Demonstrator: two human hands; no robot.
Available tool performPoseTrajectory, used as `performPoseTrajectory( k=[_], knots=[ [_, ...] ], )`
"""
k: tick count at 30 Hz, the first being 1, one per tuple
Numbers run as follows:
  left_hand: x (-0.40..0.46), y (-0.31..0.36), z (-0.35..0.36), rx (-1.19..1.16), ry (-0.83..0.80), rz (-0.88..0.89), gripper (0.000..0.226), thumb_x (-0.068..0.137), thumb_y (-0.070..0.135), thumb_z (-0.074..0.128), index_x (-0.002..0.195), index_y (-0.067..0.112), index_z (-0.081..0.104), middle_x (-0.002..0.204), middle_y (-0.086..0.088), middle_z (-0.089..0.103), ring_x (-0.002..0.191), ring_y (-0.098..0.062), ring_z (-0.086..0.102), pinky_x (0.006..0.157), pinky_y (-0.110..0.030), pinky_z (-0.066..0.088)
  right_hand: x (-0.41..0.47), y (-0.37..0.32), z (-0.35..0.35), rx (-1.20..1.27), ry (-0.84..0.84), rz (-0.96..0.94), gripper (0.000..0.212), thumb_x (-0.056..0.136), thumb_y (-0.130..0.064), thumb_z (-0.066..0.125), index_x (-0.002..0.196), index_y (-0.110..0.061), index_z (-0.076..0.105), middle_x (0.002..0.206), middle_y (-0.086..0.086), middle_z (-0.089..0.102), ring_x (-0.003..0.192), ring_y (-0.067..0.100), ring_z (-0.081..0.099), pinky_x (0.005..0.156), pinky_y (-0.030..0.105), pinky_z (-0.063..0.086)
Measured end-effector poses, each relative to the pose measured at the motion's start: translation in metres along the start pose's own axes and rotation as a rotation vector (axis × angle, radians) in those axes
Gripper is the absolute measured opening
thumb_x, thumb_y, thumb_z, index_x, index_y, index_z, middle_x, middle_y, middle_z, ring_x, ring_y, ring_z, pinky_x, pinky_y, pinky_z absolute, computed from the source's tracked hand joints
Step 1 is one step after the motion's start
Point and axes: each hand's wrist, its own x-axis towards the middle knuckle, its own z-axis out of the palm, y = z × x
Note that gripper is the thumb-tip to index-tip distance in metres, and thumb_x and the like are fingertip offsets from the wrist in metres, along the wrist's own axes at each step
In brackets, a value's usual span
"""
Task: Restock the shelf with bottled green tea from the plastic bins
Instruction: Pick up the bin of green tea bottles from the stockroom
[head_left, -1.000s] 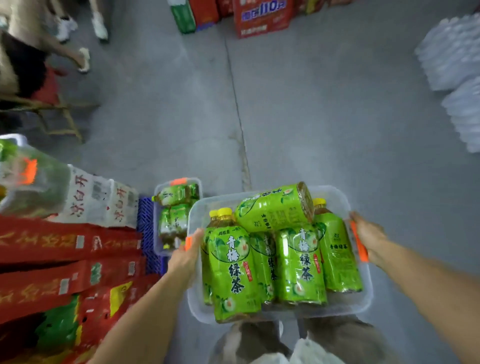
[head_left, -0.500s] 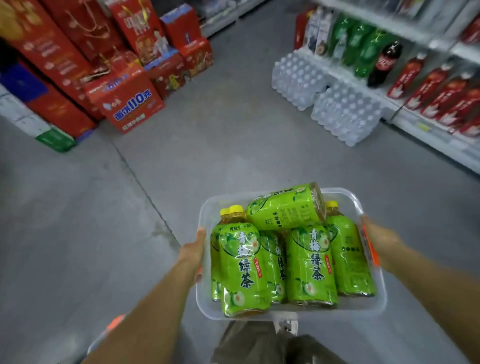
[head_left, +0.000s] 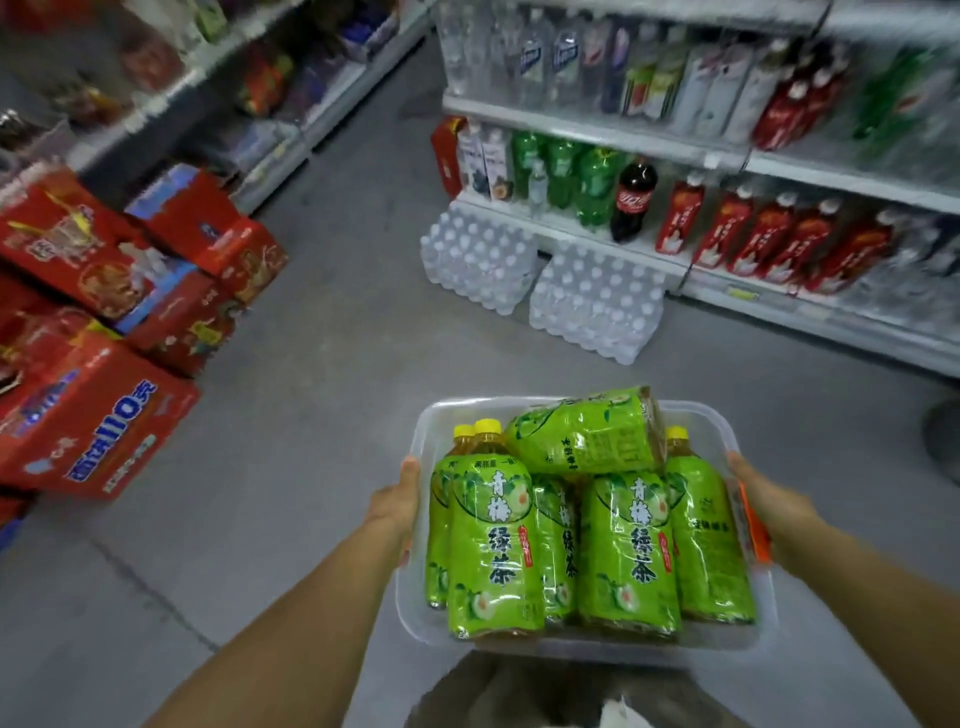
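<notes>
I carry a clear plastic bin (head_left: 698, 408) in front of me at waist height. It holds several green tea bottles (head_left: 493, 540) with green labels and yellow caps, and one more bottle (head_left: 587, 434) lies crosswise on top of them. My left hand (head_left: 397, 501) grips the bin's left rim and my right hand (head_left: 763, 496) grips the right rim beside an orange clip (head_left: 753, 525). The drinks shelf (head_left: 597, 132) stands ahead on the right, stocked with water, soda and red-labelled bottles.
Two shrink-wrapped packs of water bottles (head_left: 597, 306) sit on the floor at the foot of the shelf. Stacked red cartons (head_left: 98, 415) line the left side. Grey concrete floor (head_left: 311, 374) runs between them. Another shelf row (head_left: 249, 104) stands far left.
I have turned right with the bin held the same way. The floor bin and red cartons swung out to the left, and the drinks shelf has come into view, closer.
</notes>
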Motion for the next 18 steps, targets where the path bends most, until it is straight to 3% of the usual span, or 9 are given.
performPoseTrajectory(
  k=[3, 5, 9, 12, 14, 18],
  knots=[
    [0.038, 0.076, 0.007, 0.037, -0.039, 0.038, 0.074, 0.096, 0.069, 0.037, 0.128, 0.006, 0.059, 0.118, -0.019, 0.066, 0.097, -0.036, 0.063, 0.082, -0.042, 0.051, 0.024, -0.052, 0.025, 0.024, 0.010, -0.007, 0.079, 0.085, -0.059, 0.060, 0.129, 0.006, 0.052, 0.133, 0.030, 0.052, 0.114, 0.047, 0.054, 0.098, 0.054, 0.045],
    [0.062, 0.123, 0.013, 0.029, -0.061, 0.037, 0.074, 0.096, 0.069, 0.038, 0.127, 0.005, 0.059, 0.115, -0.018, 0.066, 0.092, -0.034, 0.064, 0.077, -0.041, 0.054, 0.042, -0.092, 0.042, 0.038, 0.014, 0.001, 0.074, 0.088, -0.054, 0.061, 0.130, 0.006, 0.052, 0.132, 0.030, 0.053, 0.105, 0.042, 0.055, 0.089, 0.050, 0.044],
    [0.115, 0.211, 0.025, -0.007, -0.090, 0.008, 0.074, 0.096, 0.069, 0.038, 0.123, 0.004, 0.061, 0.104, -0.020, 0.070, 0.088, -0.035, 0.068, 0.083, -0.048, 0.058, 0.093, -0.182, 0.079, 0.065, -0.003, 0.011, 0.078, 0.077, -0.062, 0.065, 0.122, 0.002, 0.055, 0.114, 0.025, 0.056, 0.087, 0.036, 0.054, 0.079, 0.043, 0.042],
    [0.149, 0.278, 0.030, 0.009, -0.106, 0.006, 0.073, 0.097, 0.069, 0.035, 0.120, 0.005, 0.061, 0.100, -0.020, 0.069, 0.085, -0.034, 0.066, 0.084, -0.049, 0.056, 0.130, -0.253, 0.105, 0.031, -0.001, 0.017, 0.080, 0.085, -0.064, 0.058, 0.131, 0.001, 0.054, 0.130, 0.025, 0.056, 0.102, 0.039, 0.055, 0.088, 0.048, 0.045],
    [0.171, 0.324, 0.031, 0.030, -0.113, -0.009, 0.075, 0.096, 0.070, 0.032, 0.121, 0.006, 0.062, 0.099, -0.018, 0.069, 0.081, -0.031, 0.065, 0.075, -0.044, 0.055, 0.150, -0.297, 0.124, 0.008, 0.034, -0.002, 0.081, 0.086, -0.065, 0.056, 0.134, 0.001, 0.052, 0.136, 0.026, 0.053, 0.115, 0.044, 0.054, 0.092, 0.050, 0.045],
    [0.215, 0.416, 0.028, 0.061, -0.138, 0.000, 0.072, 0.097, 0.070, 0.026, 0.114, 0.010, 0.061, 0.088, -0.013, 0.066, 0.076, -0.027, 0.060, 0.070, -0.037, 0.048, 0.191, -0.371, 0.171, 0.028, 0.066, 0.006, 0.086, 0.082, -0.069, 0.058, 0.132, 0.001, 0.054, 0.134, 0.023, 0.055, 0.115, 0.042, 0.055, 0.094, 0.049, 0.046]
  ],
)
